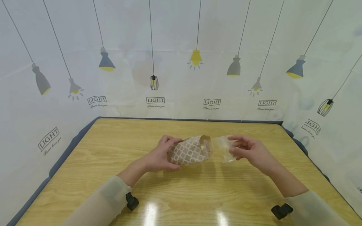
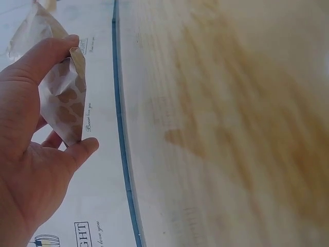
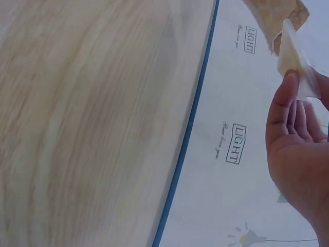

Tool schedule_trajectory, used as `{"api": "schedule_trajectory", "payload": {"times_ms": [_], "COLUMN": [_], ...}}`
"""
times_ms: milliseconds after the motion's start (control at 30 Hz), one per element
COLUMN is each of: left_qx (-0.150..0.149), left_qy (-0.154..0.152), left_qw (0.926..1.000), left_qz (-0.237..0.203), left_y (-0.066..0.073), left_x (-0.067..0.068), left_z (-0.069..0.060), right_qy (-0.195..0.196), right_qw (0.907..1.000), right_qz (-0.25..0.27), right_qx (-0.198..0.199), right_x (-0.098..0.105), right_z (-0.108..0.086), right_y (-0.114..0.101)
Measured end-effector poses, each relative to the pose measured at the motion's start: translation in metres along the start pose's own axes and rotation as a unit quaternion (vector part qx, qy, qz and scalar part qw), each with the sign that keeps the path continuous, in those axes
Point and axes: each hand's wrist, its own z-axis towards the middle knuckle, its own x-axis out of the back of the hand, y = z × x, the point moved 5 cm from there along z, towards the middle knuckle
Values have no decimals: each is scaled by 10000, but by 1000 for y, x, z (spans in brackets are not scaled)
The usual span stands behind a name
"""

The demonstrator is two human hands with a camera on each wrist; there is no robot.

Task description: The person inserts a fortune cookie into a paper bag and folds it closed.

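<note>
A brown paper bag (image 1: 188, 152) with a white lattice pattern lies on its side in the air above the table, its open mouth facing right. My left hand (image 1: 161, 154) grips its closed end, thumb on the near side and fingers on the far side; the left wrist view shows the bag (image 2: 67, 98) between thumb and fingers. Just right of the mouth, my right hand (image 1: 253, 152) pinches a clear plastic packet (image 1: 223, 149) by its right edge. In the right wrist view the packet (image 3: 295, 59) sits close to the bag's opening. What the packet contains is too unclear to tell.
Under both hands is a light wooden table (image 1: 113, 138) with a dark blue edge along its back and sides. A white sheet (image 1: 175, 62) printed with hanging lamps surrounds it. Small black devices (image 1: 131, 201) are fixed at both wrists.
</note>
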Motion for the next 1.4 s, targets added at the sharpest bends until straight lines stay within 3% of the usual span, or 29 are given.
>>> {"api": "schedule_trajectory", "payload": {"times_ms": [167, 400, 600, 933, 1400], "left_qx": [-53, 5, -46, -103, -34], "left_qy": [-9, -66, -151, -203, -94], "left_qw": [10000, 10000, 9999, 9997, 9999], "left_qz": [51, 66, -21, -6, 27], "left_y": [2, 1, 4, 7, 9], "left_x": [0, -4, -7, -8, -9], "left_z": [0, 0, 0, 1, 2], "right_qy": [-150, -192, -247, 36, 216], "right_qw": [9990, 9987, 9993, 9994, 9985], "right_qz": [390, 476, 267, -283, -396], "right_qx": [157, -54, -99, -197, 320], "right_x": [-10, -20, -26, -30, -50], "right_z": [0, 4, 11, 16, 20], "right_y": [-12, -22, -24, -28, -34]}}
